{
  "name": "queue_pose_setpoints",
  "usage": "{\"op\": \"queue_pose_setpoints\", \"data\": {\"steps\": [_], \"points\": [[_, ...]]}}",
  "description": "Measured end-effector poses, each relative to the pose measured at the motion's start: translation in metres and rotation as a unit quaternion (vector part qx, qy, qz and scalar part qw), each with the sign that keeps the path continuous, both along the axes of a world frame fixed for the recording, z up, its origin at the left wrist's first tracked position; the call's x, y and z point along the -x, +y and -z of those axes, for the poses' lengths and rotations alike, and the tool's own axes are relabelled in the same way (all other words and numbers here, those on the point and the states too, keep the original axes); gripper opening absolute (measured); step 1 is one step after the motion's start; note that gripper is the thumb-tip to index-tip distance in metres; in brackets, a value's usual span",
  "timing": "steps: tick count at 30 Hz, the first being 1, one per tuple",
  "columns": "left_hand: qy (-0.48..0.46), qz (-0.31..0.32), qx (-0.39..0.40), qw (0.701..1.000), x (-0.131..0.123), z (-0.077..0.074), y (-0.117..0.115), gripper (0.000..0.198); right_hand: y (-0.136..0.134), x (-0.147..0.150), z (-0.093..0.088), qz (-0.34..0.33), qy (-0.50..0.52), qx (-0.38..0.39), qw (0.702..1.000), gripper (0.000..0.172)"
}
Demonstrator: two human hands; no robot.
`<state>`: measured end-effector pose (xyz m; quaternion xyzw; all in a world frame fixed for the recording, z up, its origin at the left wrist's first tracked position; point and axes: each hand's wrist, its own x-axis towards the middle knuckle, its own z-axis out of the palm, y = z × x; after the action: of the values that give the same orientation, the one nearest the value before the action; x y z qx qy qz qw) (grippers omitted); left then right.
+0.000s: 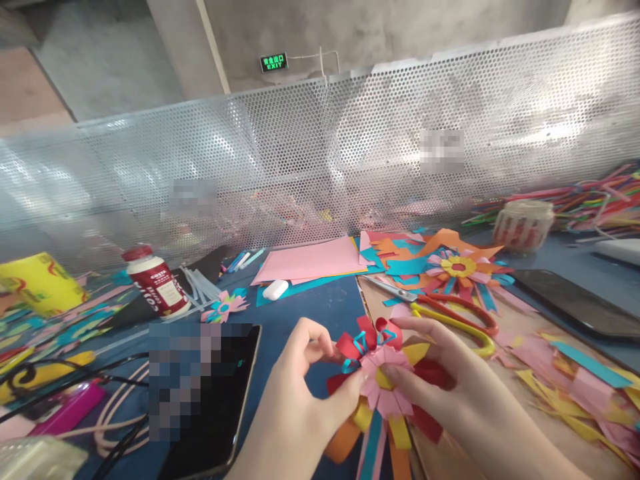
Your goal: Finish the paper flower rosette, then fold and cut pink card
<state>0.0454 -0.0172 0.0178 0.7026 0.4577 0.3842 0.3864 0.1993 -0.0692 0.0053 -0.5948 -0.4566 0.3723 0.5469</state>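
Note:
Between my two hands is a layered paper flower (373, 380) with a pink fringed middle, a yellow centre and red, yellow, orange and blue strips for petals. My left hand (305, 400) pinches its left side, thumb on the pink layer. On the right side, my right hand (445, 380) has its thumb pressed near the yellow centre and its fingers around the back edge. Small blue curled strips stand up at the flower's top. Just beyond my right hand lie scissors (450, 310) with red and yellow handles. Some fingertips are hidden behind the petals.
Another paper flower (457, 267) and pink paper sheets (305, 260) lie farther back. At left are a red-and-white bottle (156, 283), a tablet (215, 413) and cables. A phone (575, 303), a jar (523, 225) and paper scraps (575, 380) are at right. A perforated metal screen (280, 153) borders the table.

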Motion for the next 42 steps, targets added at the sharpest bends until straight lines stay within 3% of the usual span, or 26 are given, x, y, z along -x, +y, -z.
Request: {"op": "queue_pose_setpoints", "data": {"steps": [12, 24, 31, 35, 39, 42], "points": [[-0.005, -0.004, 0.105, 0.994, -0.004, -0.002, 0.002, 0.034, 0.001, 0.001, 0.004, 0.006, 0.02, -0.016, 1.0, 0.049], [-0.063, 0.018, 0.143, 0.988, -0.001, 0.003, 0.004, 0.038, 0.0, 0.003, 0.005, -0.001, 0.011, -0.005, 1.0, 0.054], [-0.055, 0.021, 0.171, 0.984, -0.005, 0.0, 0.001, 0.051, 0.002, 0.001, 0.004, -0.025, 0.043, 0.003, 0.999, 0.052], [-0.043, 0.069, 0.197, 0.977, -0.006, -0.003, 0.0, 0.052, 0.001, 0.003, 0.003, -0.019, 0.054, 0.004, 0.998, 0.051], [-0.046, 0.16, 0.244, 0.955, -0.002, -0.006, 0.003, 0.035, 0.0, 0.004, 0.006, -0.006, 0.058, 0.002, 0.998, 0.051], [-0.039, 0.176, 0.258, 0.949, 0.001, -0.009, 0.005, 0.027, -0.001, 0.005, 0.006, 0.003, 0.05, -0.005, 0.999, 0.048]]}}
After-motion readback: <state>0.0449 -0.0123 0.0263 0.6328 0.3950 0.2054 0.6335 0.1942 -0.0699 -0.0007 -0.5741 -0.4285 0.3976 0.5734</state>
